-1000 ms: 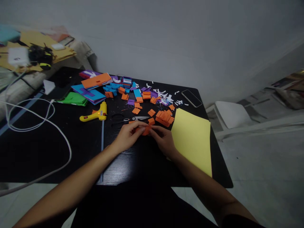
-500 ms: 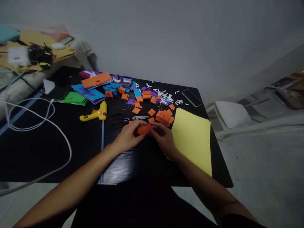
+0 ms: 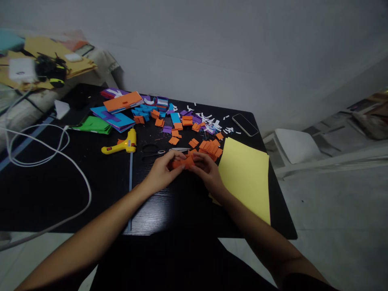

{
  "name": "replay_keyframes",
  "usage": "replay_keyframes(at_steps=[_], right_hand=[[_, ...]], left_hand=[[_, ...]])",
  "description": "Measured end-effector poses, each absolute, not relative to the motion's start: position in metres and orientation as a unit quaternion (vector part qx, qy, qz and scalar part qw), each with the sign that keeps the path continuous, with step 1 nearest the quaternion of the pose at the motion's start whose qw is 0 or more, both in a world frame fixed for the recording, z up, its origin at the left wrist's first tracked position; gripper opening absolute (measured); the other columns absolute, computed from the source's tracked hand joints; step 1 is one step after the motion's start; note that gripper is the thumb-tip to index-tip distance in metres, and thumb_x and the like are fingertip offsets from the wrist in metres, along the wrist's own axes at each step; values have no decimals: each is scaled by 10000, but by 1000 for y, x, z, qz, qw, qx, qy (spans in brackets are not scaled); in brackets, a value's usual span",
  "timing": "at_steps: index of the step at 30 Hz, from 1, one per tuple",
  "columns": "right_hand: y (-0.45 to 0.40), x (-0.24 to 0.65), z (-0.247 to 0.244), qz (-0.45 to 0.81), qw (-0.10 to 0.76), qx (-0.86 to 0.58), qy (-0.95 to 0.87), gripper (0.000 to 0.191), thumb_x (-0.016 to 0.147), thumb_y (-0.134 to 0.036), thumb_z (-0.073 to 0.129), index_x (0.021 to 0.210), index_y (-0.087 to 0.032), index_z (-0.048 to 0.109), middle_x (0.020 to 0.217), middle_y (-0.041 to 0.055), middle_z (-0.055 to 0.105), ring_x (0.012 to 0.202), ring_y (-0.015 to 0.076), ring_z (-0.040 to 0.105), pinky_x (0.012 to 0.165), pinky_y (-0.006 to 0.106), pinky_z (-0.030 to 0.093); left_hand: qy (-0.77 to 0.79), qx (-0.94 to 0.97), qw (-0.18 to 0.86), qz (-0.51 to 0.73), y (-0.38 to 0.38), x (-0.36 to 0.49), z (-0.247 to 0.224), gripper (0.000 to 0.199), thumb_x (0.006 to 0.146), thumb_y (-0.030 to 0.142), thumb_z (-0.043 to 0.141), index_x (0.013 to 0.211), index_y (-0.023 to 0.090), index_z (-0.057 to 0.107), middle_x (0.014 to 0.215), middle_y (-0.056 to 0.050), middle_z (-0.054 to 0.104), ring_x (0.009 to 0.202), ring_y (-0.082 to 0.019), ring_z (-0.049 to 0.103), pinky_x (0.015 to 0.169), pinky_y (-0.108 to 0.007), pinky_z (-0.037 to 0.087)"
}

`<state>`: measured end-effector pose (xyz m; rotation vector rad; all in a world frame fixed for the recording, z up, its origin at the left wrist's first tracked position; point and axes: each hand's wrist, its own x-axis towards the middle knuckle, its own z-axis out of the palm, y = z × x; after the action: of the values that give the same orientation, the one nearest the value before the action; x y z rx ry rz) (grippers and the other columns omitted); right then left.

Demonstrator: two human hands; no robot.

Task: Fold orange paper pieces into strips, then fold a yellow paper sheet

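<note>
An orange paper piece (image 3: pixel 187 162) is held between my two hands above the black table (image 3: pixel 182 210). My left hand (image 3: pixel 163 169) pinches its left end, and my right hand (image 3: pixel 208 169) has its fingers closed on the right end. Just beyond my hands lie scissors (image 3: pixel 178 149) and pliers (image 3: pixel 157 152), partly hidden. Folded orange paper pieces (image 3: pixel 210 148) are heaped behind my right hand. A yellow glue gun (image 3: pixel 123 144) rests to the left, its small light glowing orange.
Yellow sheets (image 3: pixel 245 178) lie at the right, a phone (image 3: pixel 245 125) behind them. Blue, green and purple papers and white scraps (image 3: pixel 209 121) cover the back. A white cable (image 3: pixel 81 173) loops across the left. A white stool (image 3: pixel 293 145) stands beyond the right edge.
The orange piece has turned in my fingers and shows more of its folded surface. My left hand has shifted slightly, and my right fingers have moved up a little along the paper.
</note>
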<state>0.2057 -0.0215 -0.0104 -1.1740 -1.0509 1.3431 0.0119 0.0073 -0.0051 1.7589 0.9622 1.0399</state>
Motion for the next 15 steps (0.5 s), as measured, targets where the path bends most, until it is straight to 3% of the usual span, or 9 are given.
replay_keyframes(at_steps=[5,10,15], right_hand=[[-14,210,-8,688,513,-433,-275,431,688,-260,834,1090,-248,682,1111,40,739,986,221,726,955,428,594],[-11,212,-3,652,560,-446,-250,489,593,-176,870,1042,-243,690,1063,22,769,1010,228,725,935,389,599],[-11,210,-3,650,569,-440,-246,513,560,-148,897,1031,-242,716,936,-23,773,913,172,719,930,309,568]], left_hand=[[369,700,444,419,6,13,-2,249,856,189,683,1100,200,634,1012,-43,691,923,-174,674,822,-298,544],[388,703,440,402,5,13,-4,246,850,169,671,1092,193,635,954,-36,683,876,-165,664,746,-268,519],[414,701,427,393,4,13,-3,215,872,197,654,1085,191,630,919,-12,680,805,-141,647,702,-248,502]])
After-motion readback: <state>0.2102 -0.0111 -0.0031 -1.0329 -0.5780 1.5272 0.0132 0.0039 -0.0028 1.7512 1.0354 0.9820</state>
